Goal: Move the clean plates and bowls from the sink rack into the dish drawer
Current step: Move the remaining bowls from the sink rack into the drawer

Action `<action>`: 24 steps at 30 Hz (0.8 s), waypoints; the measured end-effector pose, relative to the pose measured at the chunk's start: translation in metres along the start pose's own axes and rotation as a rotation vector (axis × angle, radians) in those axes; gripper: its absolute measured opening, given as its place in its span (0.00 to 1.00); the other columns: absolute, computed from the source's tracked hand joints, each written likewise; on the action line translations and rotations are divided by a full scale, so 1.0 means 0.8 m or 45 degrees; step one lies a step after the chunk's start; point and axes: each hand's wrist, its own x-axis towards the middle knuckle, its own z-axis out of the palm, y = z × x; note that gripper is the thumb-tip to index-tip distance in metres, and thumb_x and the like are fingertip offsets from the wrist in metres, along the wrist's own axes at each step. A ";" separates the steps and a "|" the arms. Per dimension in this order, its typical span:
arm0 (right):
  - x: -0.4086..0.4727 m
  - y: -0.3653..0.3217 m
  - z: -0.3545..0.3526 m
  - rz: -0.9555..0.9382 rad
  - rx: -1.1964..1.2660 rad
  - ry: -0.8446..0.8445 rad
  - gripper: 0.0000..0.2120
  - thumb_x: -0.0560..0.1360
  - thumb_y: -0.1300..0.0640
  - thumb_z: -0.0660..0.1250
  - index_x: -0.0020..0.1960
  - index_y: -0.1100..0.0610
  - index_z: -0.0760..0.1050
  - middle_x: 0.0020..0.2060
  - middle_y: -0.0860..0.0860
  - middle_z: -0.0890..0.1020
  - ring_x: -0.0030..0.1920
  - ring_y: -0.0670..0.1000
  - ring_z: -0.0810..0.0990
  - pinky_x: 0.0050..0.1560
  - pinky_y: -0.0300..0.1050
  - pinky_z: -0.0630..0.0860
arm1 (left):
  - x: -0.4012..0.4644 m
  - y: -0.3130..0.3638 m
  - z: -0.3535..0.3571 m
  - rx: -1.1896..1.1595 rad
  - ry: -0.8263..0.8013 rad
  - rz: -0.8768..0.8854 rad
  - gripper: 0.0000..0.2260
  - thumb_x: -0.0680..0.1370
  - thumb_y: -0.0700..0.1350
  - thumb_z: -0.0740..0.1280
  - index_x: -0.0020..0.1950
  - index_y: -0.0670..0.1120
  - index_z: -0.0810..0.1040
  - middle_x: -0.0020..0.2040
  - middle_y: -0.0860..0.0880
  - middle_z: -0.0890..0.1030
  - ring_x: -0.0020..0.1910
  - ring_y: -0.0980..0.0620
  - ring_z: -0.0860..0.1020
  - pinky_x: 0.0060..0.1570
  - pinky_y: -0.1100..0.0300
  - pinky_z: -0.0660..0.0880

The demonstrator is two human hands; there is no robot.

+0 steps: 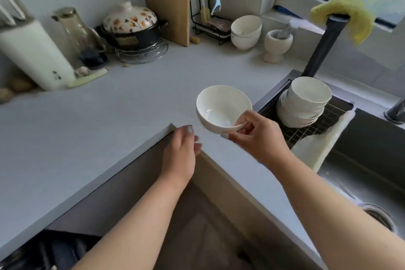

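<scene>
My right hand (254, 136) pinches the near rim of a white bowl (221, 107) and holds it above the countertop's inner corner, left of the sink. A stack of white bowls and plates (304, 101) stands on the wire sink rack (306, 131) at the sink's left end. My left hand (182, 151) hangs empty by the counter's corner edge, its fingers loosely apart. No drawer interior shows; only cabinet fronts (131, 182) appear below the counter.
More white bowls (245, 30) and a mortar with pestle (277, 44) stand at the back. A floral-lidded pot (131, 26), glass jar and white canister (35, 52) line the left wall. The black faucet (324, 41) carries a yellow cloth. A white cloth (320, 147) drapes over the sink's edge.
</scene>
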 end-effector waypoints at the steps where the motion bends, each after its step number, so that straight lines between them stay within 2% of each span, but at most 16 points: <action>1: -0.012 -0.012 0.019 -0.031 -0.007 -0.065 0.17 0.63 0.45 0.78 0.41 0.52 0.74 0.29 0.44 0.75 0.29 0.44 0.70 0.30 0.38 0.67 | -0.011 -0.001 -0.021 -0.066 0.031 -0.030 0.10 0.83 0.53 0.55 0.51 0.55 0.75 0.49 0.44 0.80 0.47 0.47 0.81 0.51 0.51 0.80; 4: -0.050 -0.050 0.073 -0.130 -0.055 -0.217 0.18 0.62 0.45 0.79 0.41 0.54 0.75 0.29 0.45 0.75 0.30 0.43 0.70 0.32 0.39 0.67 | -0.050 -0.007 -0.084 -0.229 0.046 -0.142 0.15 0.83 0.57 0.51 0.56 0.51 0.74 0.50 0.42 0.81 0.46 0.45 0.82 0.46 0.50 0.82; 8: -0.096 -0.094 0.138 -0.199 -0.037 -0.359 0.20 0.62 0.44 0.78 0.41 0.56 0.74 0.31 0.47 0.78 0.32 0.45 0.73 0.32 0.39 0.69 | -0.099 -0.027 -0.169 -0.446 0.061 -0.269 0.16 0.83 0.58 0.52 0.55 0.52 0.75 0.48 0.42 0.82 0.40 0.46 0.83 0.48 0.46 0.79; 11: -0.127 -0.124 0.183 -0.294 -0.043 -0.474 0.19 0.63 0.43 0.78 0.40 0.54 0.74 0.31 0.46 0.77 0.32 0.44 0.73 0.32 0.38 0.68 | -0.131 -0.045 -0.226 -0.482 0.155 -0.274 0.12 0.82 0.52 0.58 0.62 0.50 0.72 0.56 0.41 0.79 0.45 0.44 0.83 0.42 0.49 0.80; 13: -0.144 -0.145 0.209 -0.366 -0.006 -0.573 0.18 0.65 0.43 0.77 0.41 0.54 0.74 0.32 0.47 0.78 0.32 0.45 0.73 0.34 0.41 0.70 | -0.150 -0.056 -0.260 -0.520 0.279 -0.254 0.11 0.81 0.46 0.59 0.62 0.50 0.72 0.59 0.41 0.78 0.50 0.42 0.82 0.41 0.49 0.80; 15: -0.158 -0.167 0.231 -0.389 0.084 -0.691 0.14 0.68 0.44 0.74 0.46 0.51 0.76 0.32 0.47 0.78 0.32 0.44 0.74 0.36 0.42 0.72 | -0.169 -0.065 -0.288 -0.575 0.424 -0.243 0.12 0.80 0.42 0.58 0.61 0.50 0.72 0.59 0.41 0.78 0.52 0.41 0.81 0.39 0.50 0.80; 16: -0.163 -0.178 0.240 -0.367 0.164 -0.760 0.14 0.71 0.45 0.72 0.52 0.48 0.74 0.32 0.47 0.77 0.31 0.44 0.74 0.37 0.42 0.74 | -0.179 -0.069 -0.300 -0.613 0.494 -0.247 0.12 0.80 0.41 0.57 0.61 0.50 0.72 0.60 0.40 0.77 0.54 0.41 0.81 0.39 0.50 0.80; 19: -0.174 -0.213 0.267 -0.281 0.385 -0.922 0.22 0.75 0.48 0.68 0.66 0.44 0.65 0.34 0.49 0.77 0.31 0.46 0.78 0.41 0.45 0.78 | -0.211 -0.076 -0.334 -0.717 0.682 -0.241 0.13 0.80 0.40 0.56 0.62 0.48 0.72 0.60 0.38 0.77 0.56 0.38 0.79 0.37 0.50 0.80; 21: -0.179 -0.236 0.287 -0.184 0.459 -1.035 0.24 0.76 0.50 0.67 0.68 0.47 0.63 0.41 0.54 0.78 0.35 0.50 0.82 0.43 0.48 0.80 | -0.235 -0.079 -0.354 -0.729 0.789 -0.231 0.14 0.80 0.39 0.55 0.64 0.47 0.70 0.60 0.39 0.77 0.54 0.39 0.80 0.37 0.50 0.81; 24: -0.189 -0.264 0.318 0.011 0.552 -1.298 0.21 0.77 0.52 0.66 0.67 0.57 0.68 0.46 0.59 0.79 0.40 0.53 0.81 0.45 0.49 0.80 | -0.272 -0.078 -0.377 -0.760 0.921 -0.235 0.15 0.81 0.41 0.55 0.67 0.46 0.68 0.60 0.39 0.76 0.51 0.42 0.81 0.39 0.50 0.81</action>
